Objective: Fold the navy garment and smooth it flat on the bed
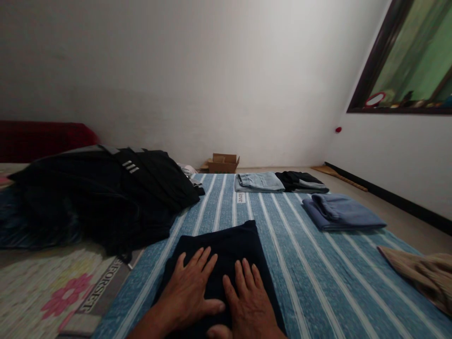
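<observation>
Left hand point(187, 288) and right hand point(252, 301), fingers point(240, 278) unclenched, lay on folded navy cloth point(229, 242), apparently soft, best held by edges.

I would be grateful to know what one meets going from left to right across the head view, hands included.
Dark clothes pile, left hand on the navy folded garment, right hand on the same garment, black-and-grey folded garment, slate-blue folded garment, tan garment.
</observation>
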The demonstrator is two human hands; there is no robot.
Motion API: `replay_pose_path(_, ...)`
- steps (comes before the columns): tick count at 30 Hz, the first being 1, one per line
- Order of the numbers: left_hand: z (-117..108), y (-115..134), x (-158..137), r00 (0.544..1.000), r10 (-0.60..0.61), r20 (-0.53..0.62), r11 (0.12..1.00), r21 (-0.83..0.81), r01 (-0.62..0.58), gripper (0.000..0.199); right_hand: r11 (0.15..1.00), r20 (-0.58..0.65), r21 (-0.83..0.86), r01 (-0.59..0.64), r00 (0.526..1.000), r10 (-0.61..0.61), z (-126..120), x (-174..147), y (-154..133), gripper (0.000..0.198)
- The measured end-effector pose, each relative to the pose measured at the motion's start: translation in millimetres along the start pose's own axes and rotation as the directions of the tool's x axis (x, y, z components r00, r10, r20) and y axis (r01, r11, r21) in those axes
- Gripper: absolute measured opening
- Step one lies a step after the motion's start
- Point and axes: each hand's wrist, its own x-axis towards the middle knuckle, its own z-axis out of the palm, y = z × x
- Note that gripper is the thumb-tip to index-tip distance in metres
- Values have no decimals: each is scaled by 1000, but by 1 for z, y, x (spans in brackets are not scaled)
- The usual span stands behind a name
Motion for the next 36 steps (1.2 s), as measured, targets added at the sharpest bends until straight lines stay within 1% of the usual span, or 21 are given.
replay_pose_path(8, -2, 3, 0, 1000, -13, -13, 1000, -4, 13, 92, 999, 42, 32, -18, 999, 17, -7, -3, -3, 93)
replay_pose_path(17, 4, -3, 0, 999, 10, -36, 1000, -6, -10, 92, 999, 31, 32, -22, 999, 21, -5, -2, -3, 92)
replay_pose_path(25, 0, 1, -2, 999, 6, -40, 1000, -9, -7, 91, 1000, 48, 19, -23, 999, 22, -9, -2, -5, 90)
replay_pose_path(30, 2, 0, -2, 998, 17, -55, 1000, -8, -18, 91, 1000, 36, 5, -10, 999, 10, -6, -2, -3, 89)
replay_pose_path(36, 2, -1, 0, 999, 13, -32, 1000, 1, -13, 92, 1000, 44, -7, -8, 999, 8, -3, -2, 0, 85)
